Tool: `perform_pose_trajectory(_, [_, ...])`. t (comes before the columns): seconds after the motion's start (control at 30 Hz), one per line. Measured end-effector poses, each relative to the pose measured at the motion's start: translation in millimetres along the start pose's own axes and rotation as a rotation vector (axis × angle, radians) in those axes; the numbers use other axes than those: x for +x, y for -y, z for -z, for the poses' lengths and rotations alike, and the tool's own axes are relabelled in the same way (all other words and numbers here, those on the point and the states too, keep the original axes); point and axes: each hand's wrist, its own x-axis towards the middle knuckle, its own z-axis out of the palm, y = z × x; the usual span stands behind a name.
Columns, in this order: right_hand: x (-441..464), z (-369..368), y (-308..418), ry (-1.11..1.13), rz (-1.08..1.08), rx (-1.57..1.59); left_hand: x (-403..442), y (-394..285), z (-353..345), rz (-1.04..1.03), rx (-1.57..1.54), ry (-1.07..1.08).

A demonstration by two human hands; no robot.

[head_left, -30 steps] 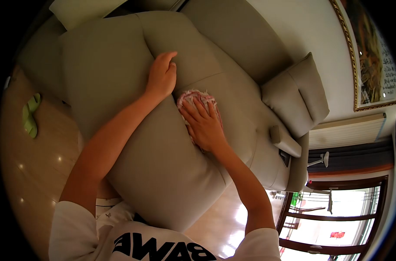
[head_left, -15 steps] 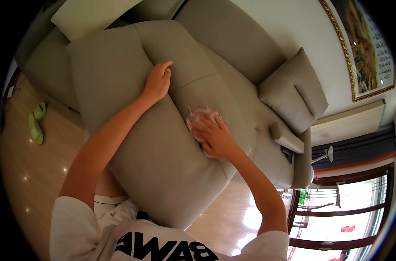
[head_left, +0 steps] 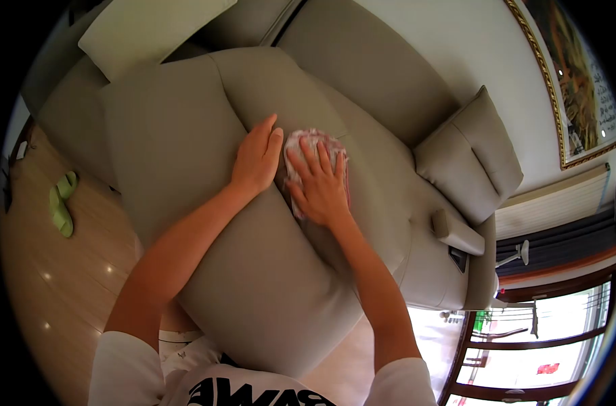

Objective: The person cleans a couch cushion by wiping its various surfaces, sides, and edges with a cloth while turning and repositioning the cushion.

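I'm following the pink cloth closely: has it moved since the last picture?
Yes: the cloth has moved away from the person, nearer the backrest.

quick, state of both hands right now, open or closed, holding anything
Left hand: open, on the taupe padded sofa, nothing visible in it.
Right hand: open, fingers spread flat over the pink-and-white fluffy cloth.

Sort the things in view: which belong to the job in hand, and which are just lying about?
In use:
- Pink-and-white cloth, under the spread right hand
- Sofa, beneath the cloth; the left hand is beside the cloth, without one

Just about:
- Green slippers on the floor
- Grey-brown cushion on the sofa
- Framed picture on the wall
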Motion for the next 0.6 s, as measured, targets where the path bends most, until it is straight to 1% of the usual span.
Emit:
perform_pose_trajectory(0.07, [39.1, -21.5, -7.0, -0.140, -0.103, 0.016, 2.2, 3.5, -2.0, 0.004, -0.003, -0.004])
perform_pose_trajectory(0.17, [72.1, -37.6, -10.8, -0.176, -0.290, 0.052, 1.7, 10.4, -0.9, -0.011, 0.034, 0.036])
perform_pose_trajectory(0.27, [54.4, -25.0, -8.5, -0.119, -0.291, 0.042, 0.8, 19.2, 6.4, -0.040, 0.057, 0.102])
perform_pose_trajectory(0.33, [13.3, -3.9, -4.2, -0.060, -0.303, -0.018, -0.7, 15.0, 12.0, -0.016, 0.070, 0.181])
perform_pose_trajectory(0.43, [-77.7, 27.5, 0.3, 0.069, -0.332, -0.079, -5.5, 0.9, 15.3, 0.007, 0.099, 0.208])
perform_pose_trajectory(0.5, [-133.5, 50.5, 5.0, 0.121, -0.364, -0.017, -9.8, -3.2, 16.1, -0.017, 0.149, 0.234])
perform_pose_trajectory(0.6, [-177.1, 68.7, 4.8, 0.139, -0.402, 0.074, -13.2, -9.4, 13.8, -0.049, 0.294, 0.282])
